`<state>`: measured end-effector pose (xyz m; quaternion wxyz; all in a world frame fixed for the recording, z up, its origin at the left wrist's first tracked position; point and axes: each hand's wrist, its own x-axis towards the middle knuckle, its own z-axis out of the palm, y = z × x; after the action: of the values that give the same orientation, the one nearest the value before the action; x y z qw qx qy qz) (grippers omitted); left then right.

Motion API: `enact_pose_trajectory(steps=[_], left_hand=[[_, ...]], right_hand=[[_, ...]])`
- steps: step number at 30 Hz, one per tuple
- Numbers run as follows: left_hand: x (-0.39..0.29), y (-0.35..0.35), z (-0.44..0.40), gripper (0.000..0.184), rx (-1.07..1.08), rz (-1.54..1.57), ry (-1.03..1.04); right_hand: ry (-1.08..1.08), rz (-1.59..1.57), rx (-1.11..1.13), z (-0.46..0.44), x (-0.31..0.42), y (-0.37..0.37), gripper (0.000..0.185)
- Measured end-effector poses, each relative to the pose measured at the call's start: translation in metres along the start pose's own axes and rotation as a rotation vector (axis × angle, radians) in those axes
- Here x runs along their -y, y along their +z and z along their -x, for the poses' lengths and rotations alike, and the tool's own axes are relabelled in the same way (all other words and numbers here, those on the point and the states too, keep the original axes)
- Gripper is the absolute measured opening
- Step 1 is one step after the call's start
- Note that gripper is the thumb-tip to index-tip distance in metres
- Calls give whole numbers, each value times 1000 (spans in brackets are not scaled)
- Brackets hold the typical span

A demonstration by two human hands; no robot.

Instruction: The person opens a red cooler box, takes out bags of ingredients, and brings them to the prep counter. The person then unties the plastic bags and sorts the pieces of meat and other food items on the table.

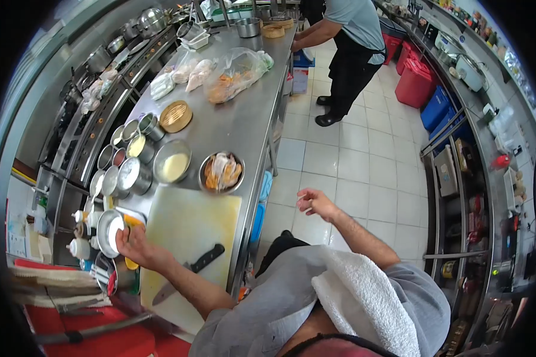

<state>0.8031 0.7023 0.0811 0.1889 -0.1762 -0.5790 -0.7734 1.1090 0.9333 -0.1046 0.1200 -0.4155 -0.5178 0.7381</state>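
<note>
My left hand (138, 246) is at the near left of the steel table, its fingers spread at the rim of a metal bowl (106, 221) with white contents. No object shows in it. My right hand (317, 203) hangs over the floor beside the table, fingers loosely bent and apart, holding nothing. Between my arms lies a yellowed cutting board (190, 205), and a black-handled knife (207, 258) rests on it, its blade partly under my left forearm. Just beyond the board stands a metal bowl of raw-looking meat pieces (222, 171), beside a bowl of pale yellow liquid (174, 168).
Several metal pots (134, 176) line the table's left side, near a bamboo steamer (176, 116). Farther back lie plastic bags of food (235, 77). A co-worker (354, 53) stands at the table's far end. Red bins (415, 80) and shelving (458, 196) flank the tiled floor.
</note>
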Motion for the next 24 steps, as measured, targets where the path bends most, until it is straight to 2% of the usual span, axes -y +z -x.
enact_pose_trajectory(steps=[5, 8, 13, 15, 17, 22, 24], left_hand=[[23, 97, -30, 39, 168, 72, 56], [40, 128, -40, 39, 275, -47, 116], [65, 162, -32, 37, 198, -274, 41], [63, 187, -18, 35, 148, -331, 24], [63, 211, -5, 31, 70, -396, -5], [76, 292, 24, 35, -44, -505, -82], [81, 339, 33, 38, 30, -439, -170]], right_hand=[[-63, 29, -117, -86, 86, -74, 39], [-159, 48, -210, -150, 147, -106, 43], [-329, 229, -314, -302, 258, -147, 59], [-520, 420, -398, -402, 287, -169, 69], [-513, 551, -454, -427, 345, -160, 78], [-413, 727, -363, -533, 414, -151, 87], [-274, 780, -304, -560, 427, -146, 91]])
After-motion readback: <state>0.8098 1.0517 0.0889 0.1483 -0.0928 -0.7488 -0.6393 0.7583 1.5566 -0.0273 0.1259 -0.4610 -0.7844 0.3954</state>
